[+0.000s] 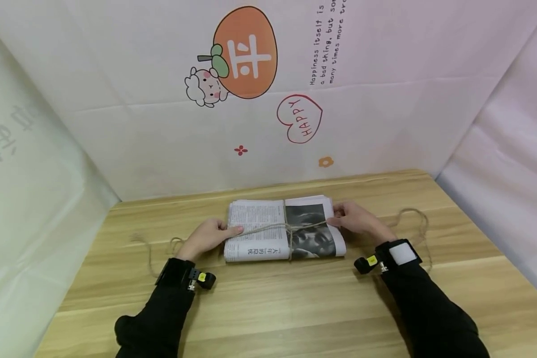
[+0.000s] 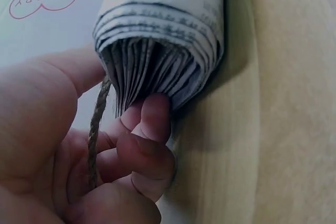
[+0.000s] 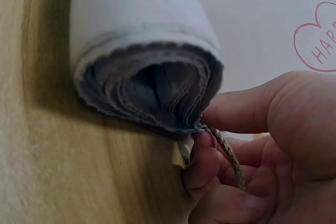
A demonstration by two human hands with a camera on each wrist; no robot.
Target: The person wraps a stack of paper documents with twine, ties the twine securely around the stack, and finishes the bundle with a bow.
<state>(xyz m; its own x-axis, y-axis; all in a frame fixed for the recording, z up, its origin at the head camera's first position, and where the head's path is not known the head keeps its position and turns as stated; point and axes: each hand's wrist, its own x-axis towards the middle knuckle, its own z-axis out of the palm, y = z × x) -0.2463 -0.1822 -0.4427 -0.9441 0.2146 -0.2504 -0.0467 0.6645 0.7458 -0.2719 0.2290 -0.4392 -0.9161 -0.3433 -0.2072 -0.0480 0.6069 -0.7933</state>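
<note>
A folded stack of newspapers (image 1: 257,213) lies on the table, with brown twine (image 1: 268,227) wrapped around its middle and crossing at a knot (image 1: 289,229) on top. At the left end, my left hand (image 1: 207,235) grips the newspapers, thumb above and fingers below. My right hand (image 1: 357,219) grips the opposite end between thumb and fingers. One strand of twine (image 2: 94,135) runs through the left palm in the left wrist view. Another length of twine (image 3: 229,157) passes into the right hand in the right wrist view. The layered folds of newspaper (image 3: 142,72) show at that end.
Loose twine tails trail on the wooden table (image 1: 277,308): one tail (image 1: 150,256) beyond the left hand, another (image 1: 425,223) beyond the right. A white printed cloth (image 1: 161,149) stands behind the table's back edge, with more cloth at both sides.
</note>
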